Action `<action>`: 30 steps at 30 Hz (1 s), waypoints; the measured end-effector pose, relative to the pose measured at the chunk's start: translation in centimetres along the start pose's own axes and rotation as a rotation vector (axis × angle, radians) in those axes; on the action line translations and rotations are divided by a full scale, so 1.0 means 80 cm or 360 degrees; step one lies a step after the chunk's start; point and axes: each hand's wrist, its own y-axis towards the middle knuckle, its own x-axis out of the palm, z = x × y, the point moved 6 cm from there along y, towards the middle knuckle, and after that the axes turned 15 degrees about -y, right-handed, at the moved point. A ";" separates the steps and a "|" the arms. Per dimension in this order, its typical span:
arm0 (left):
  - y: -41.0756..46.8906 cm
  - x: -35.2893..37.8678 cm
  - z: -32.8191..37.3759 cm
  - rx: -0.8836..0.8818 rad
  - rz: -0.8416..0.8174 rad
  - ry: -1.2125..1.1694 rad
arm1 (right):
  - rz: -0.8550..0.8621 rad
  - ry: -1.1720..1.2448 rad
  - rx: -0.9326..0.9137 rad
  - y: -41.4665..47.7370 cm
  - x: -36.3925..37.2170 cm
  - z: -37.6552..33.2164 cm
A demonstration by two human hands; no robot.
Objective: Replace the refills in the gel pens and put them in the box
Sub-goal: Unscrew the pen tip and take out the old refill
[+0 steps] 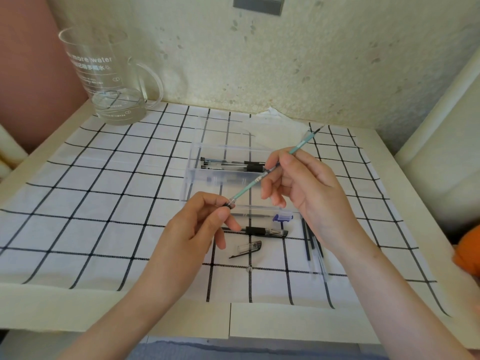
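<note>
left hand (197, 229) pinches the black end piece (227, 204), right hand (306, 193) pinches the teal refill (245, 190) mid-shaft; skewed push could bend it.

A cream wall (285, 61) dotted with faint paw prints fills 12 o'clock, with a grey plate (258, 3) at its top edge. At 10 o'clock stands a dusty-pink panel (31, 74). The cream bench (155, 320) carries a white, black-gridded cloth (104, 203). Cream furniture (446, 165) sits at 3 o'clock. The light is soft and even.
</note>
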 end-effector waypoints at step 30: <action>0.000 -0.001 0.012 0.0073 0.0014 -0.0101 | -0.1080 -0.1365 0.0429 -0.047 0.035 0.035</action>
